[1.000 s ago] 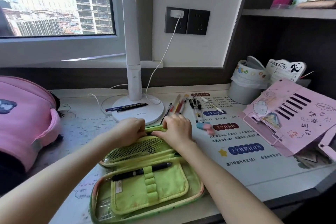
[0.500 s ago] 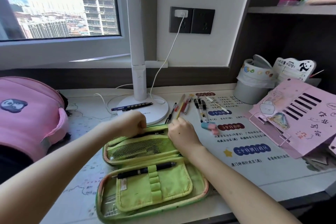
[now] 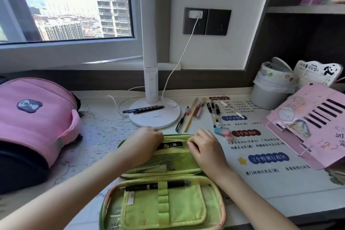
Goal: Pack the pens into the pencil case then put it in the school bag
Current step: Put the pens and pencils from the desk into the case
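Note:
A green pencil case lies open on the desk in front of me, with a black pen held in its elastic loops. My left hand and my right hand pinch the rim of a pocket at the case's far side and hold it apart, showing a black item inside. Several loose pens lie on the desk beyond my right hand. Two dark pens rest on the lamp base. The pink school bag stands at the left.
A white desk lamp stands behind the case, its cable running to a wall socket. A blue and pink eraser lies by the pens. A grey bin and a pink book stand fill the right side.
My hands have drawn apart along the pocket rim, opening it wider so the black item inside shows. The camera has moved closer and a little to the right.

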A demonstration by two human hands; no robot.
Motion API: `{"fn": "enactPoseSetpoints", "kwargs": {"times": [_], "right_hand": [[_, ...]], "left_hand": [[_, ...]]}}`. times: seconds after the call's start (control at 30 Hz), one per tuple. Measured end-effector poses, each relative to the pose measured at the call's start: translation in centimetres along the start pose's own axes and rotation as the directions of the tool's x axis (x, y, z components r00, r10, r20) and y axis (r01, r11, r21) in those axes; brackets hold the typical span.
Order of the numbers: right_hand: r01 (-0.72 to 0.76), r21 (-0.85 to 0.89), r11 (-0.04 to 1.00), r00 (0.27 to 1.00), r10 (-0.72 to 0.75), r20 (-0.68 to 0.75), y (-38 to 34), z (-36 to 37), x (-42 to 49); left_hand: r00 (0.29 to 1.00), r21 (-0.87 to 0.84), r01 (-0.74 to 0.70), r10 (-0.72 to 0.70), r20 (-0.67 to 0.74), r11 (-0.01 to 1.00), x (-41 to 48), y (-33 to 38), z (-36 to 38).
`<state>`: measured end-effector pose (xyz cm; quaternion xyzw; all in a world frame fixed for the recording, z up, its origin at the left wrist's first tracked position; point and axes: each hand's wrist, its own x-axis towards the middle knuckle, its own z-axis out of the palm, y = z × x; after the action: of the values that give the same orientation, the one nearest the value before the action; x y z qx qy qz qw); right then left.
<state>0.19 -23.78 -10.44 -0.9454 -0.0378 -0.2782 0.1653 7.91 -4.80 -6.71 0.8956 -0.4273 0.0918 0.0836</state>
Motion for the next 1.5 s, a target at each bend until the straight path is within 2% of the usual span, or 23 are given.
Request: {"fn": "enactPoseSetpoints", "kwargs": {"times": [0.1,0.17,0.23,0.3,0.37,0.43,0.53,0.63,0.77,0.93,1.07,1.2,1.33,1.43,1.5], "right_hand": [[-0.106,0.148,0.983,0.994,0.107,0.004,0.1,-0.5,-0.5],[-0.229,0.152,0.962,0.972,0.235,-0.025,0.5,-0.3,-0.6],[-0.377,0.161,0.912,0.924,0.381,0.007,1.0,-0.2,-0.8],[-0.474,0.238,0.848,0.879,0.472,0.070,1.5,-0.1,-1.1],[-0.510,0.358,0.782,0.854,0.509,0.105,1.8,0.0,-1.3],[-0.524,0.452,0.722,0.839,0.528,0.129,2.0,0.0,-1.3],[-0.532,0.498,0.685,0.833,0.530,0.160,2.2,0.0,-1.3],[-0.538,0.478,0.694,0.837,0.508,0.204,2.2,-0.1,-1.3],[-0.529,0.469,0.707,0.844,0.498,0.200,2.1,-0.2,-1.3],[-0.508,0.456,0.731,0.854,0.496,0.156,1.9,-0.2,-1.5],[-0.486,0.426,0.763,0.867,0.483,0.123,1.8,-0.1,-1.6],[-0.484,0.426,0.764,0.861,0.503,0.075,1.9,0.1,-1.7],[-0.492,0.421,0.762,0.836,0.548,-0.014,2.3,0.3,-1.6],[-0.488,0.404,0.774,0.834,0.550,-0.046,2.2,0.6,-1.6],[-0.482,0.373,0.793,0.846,0.532,-0.039,2.2,0.6,-1.4]], "left_hand": [[0.988,-0.041,0.098,-0.092,0.127,0.994,-0.3,-0.1,-0.4],[0.969,-0.023,0.180,-0.173,0.174,0.983,-0.1,0.3,-0.3],[0.967,0.018,0.241,-0.242,0.078,0.970,0.2,1.6,-0.5],[0.972,0.032,0.224,-0.222,-0.073,0.974,0.6,3.6,-0.5],[0.978,-0.047,0.180,-0.184,-0.100,0.983,1.0,5.7,-0.6],[0.986,-0.104,0.167,-0.167,0.001,0.981,1.8,7.2,-0.2],[0.978,0.023,0.134,-0.136,0.156,0.991,3.1,8.8,1.2],[0.955,0.141,0.081,-0.118,0.271,0.987,4.4,9.4,1.6],[0.915,0.112,0.047,-0.087,0.395,0.993,5.0,8.9,1.0],[0.939,0.024,0.153,-0.153,0.309,0.988,4.4,8.0,0.3],[0.942,0.033,0.244,-0.245,0.229,0.969,3.6,8.0,-0.4],[0.885,-0.024,0.421,-0.405,0.230,0.907,1.9,5.5,-1.7],[0.818,0.026,0.537,-0.528,0.228,0.843,-1.6,0.6,-3.5],[0.795,0.065,0.580,-0.582,0.172,0.812,-3.6,-2.1,-4.0],[0.807,0.049,0.574,-0.575,0.135,0.817,-4.1,-2.3,-3.4]]}}
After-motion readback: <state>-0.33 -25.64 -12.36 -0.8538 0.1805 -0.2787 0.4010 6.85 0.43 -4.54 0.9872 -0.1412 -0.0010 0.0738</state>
